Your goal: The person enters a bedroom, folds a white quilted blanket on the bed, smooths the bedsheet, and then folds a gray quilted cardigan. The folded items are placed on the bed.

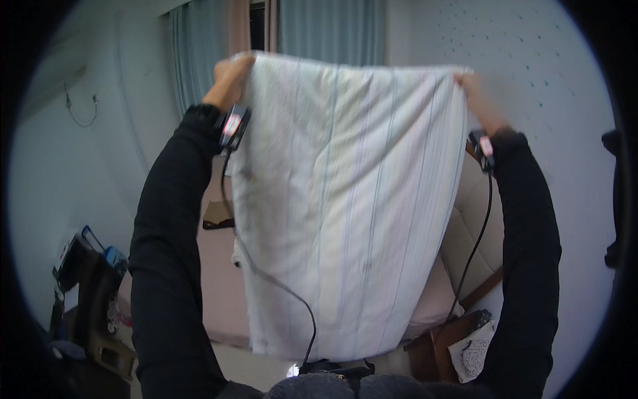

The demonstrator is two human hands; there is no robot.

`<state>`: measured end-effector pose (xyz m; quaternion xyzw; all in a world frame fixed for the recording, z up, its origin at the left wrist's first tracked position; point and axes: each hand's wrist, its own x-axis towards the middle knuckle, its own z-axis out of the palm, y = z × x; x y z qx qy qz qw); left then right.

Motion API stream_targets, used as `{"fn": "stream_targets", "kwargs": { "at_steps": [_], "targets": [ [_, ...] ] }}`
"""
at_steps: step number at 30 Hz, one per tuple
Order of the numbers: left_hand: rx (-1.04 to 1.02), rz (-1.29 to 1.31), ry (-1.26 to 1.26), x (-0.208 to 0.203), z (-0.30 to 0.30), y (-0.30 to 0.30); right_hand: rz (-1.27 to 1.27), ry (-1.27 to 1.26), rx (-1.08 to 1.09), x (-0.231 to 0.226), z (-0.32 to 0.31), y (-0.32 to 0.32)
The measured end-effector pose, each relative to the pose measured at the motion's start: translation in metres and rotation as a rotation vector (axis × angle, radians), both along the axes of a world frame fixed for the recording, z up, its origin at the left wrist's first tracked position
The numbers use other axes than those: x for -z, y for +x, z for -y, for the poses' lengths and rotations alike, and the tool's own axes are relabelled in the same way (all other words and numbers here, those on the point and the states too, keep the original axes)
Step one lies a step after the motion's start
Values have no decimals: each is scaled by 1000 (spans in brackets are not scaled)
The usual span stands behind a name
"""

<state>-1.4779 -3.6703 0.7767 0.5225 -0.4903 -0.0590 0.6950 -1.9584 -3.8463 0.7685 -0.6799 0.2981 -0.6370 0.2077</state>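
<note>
A large pale bath towel [352,199] with thin coloured stripes hangs spread out in front of me, creased toward its upper right. My left hand [230,80] is closed on its top left corner. At the top right corner, my right hand [477,98] grips the edge, slightly blurred. Both arms are raised and stretched forward in black sleeves. The towel hides much of the bed behind it.
Behind the towel is a pink-covered bed [219,292] with a padded headboard [472,239]. A brown bedside table [432,352] stands at lower right, dark furniture [86,292] at left. Blue-grey curtains [332,33] hang at the back. Black cables [475,253] dangle from my wrists.
</note>
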Motion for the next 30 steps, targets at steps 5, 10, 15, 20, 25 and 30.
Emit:
{"fn": "stream_targets", "kwargs": {
  "at_steps": [5,10,15,20,25,30],
  "targets": [
    [376,-14,-89,-132,56,18,-541,-1131,654,-145,58,-66],
    [623,327,-483,-93,71,24,179,-373,-84,-162,57,-107],
    [284,69,-25,110,80,32,255,-21,-342,-13,91,-131],
    [170,-78,469,413,79,-27,161,495,-295,313,58,-192],
    [448,-562,902,657,54,-117,165,1024,16,621,-17,-232],
    [296,-816,1181,746,10,-176,174,1312,220,716,-36,-238]
  ]
}}
